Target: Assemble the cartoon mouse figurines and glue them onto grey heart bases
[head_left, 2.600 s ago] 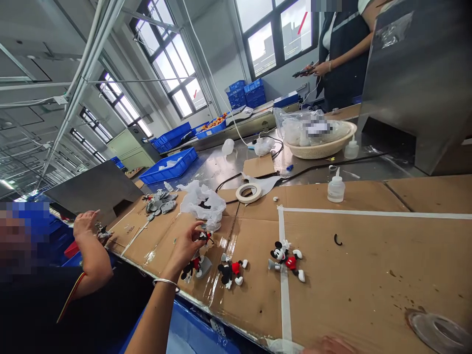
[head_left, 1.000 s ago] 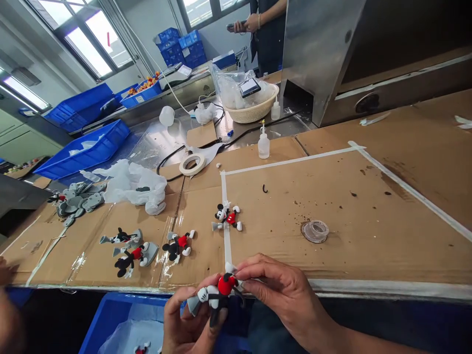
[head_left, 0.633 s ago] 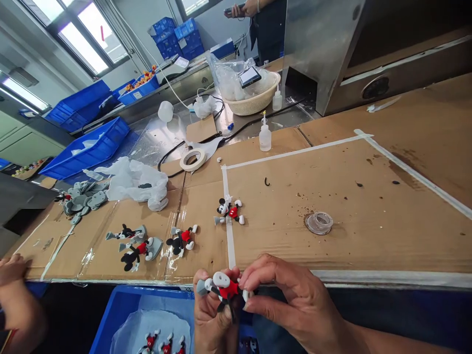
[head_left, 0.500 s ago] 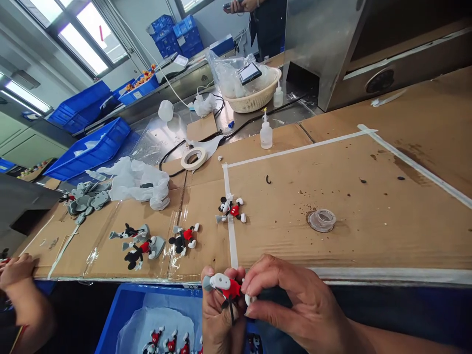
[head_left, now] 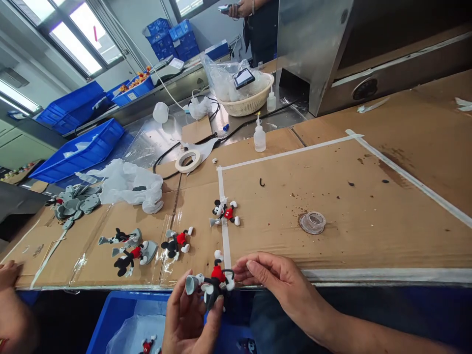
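Note:
Above the table's near edge, my left hand is closed on a mouse figurine with a red body, black limbs and white feet. The figurine is tilted, its grey cone pointing left and one white foot up. My right hand is just right of it, fingers stretched towards the other white foot; whether they touch it I cannot tell. Beyond lies a similar figurine across a white tape line. Further left are another loose figurine and two figurines on grey bases.
A small clear round dish sits on the cardboard-covered table. Farther back are a dropper bottle, a tape roll and a basket. A blue bin with figurines is below the edge. Another person's hand rests at far left.
The figurine has turned over in my left hand, which has shifted left. My right hand has gone from pinching at its foot to stretched fingers beside it. The view has shifted slightly.

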A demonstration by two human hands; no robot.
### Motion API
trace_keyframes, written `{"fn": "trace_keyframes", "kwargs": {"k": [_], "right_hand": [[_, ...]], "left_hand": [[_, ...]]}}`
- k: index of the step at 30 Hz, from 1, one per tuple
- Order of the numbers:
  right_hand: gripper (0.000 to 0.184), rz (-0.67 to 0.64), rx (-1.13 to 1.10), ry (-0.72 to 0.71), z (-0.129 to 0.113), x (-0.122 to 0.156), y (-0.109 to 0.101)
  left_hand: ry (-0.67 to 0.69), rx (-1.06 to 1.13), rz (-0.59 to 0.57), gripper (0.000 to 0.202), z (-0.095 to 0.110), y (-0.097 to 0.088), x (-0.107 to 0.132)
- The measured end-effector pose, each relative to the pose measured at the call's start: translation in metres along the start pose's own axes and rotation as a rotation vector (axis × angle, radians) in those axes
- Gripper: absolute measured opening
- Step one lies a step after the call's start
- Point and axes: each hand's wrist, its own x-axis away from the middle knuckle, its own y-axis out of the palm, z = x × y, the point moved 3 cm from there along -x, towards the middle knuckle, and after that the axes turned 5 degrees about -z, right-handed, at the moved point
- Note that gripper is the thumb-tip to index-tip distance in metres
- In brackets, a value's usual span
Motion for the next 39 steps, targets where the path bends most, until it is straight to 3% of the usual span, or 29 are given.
{"fn": "trace_keyframes", "kwargs": {"k": [3, 7, 13, 23, 30, 34, 39], "right_hand": [[0.039, 0.006, -0.017, 0.023, 0.004, -0.001, 0.000], [0.033, -0.004, 0.121, -0.015, 0.003, 0.001, 0.001], [0.019, 0.007, 0.433, -0.261, -0.009, 0.004, 0.000], [0.021, 0.034, 0.442, -0.278, -0.014, 0.005, 0.000], [0.022, 0.046, 0.440, -0.255, -0.012, 0.007, -0.002], [0.017, 0.064, 0.444, -0.301, -0.007, 0.006, -0.002], [0.027, 0.079, 0.505, -0.387, -0.002, 0.006, -0.003]], "left_hand": [[0.117, -0.122, -0.008, 0.057, 0.007, 0.000, 0.004], [0.156, -0.164, -0.046, 0.056, 0.007, 0.001, 0.005], [0.141, -0.154, -0.054, 0.056, 0.007, 0.004, 0.005], [0.133, -0.163, -0.033, 0.055, 0.008, 0.003, 0.005], [-0.023, -0.011, 0.030, 0.056, 0.010, 0.004, 0.003], [-0.189, 0.035, 0.032, 0.059, 0.004, -0.001, -0.001], [-0.302, 0.111, 0.009, 0.057, -0.001, -0.002, 0.000]]}}
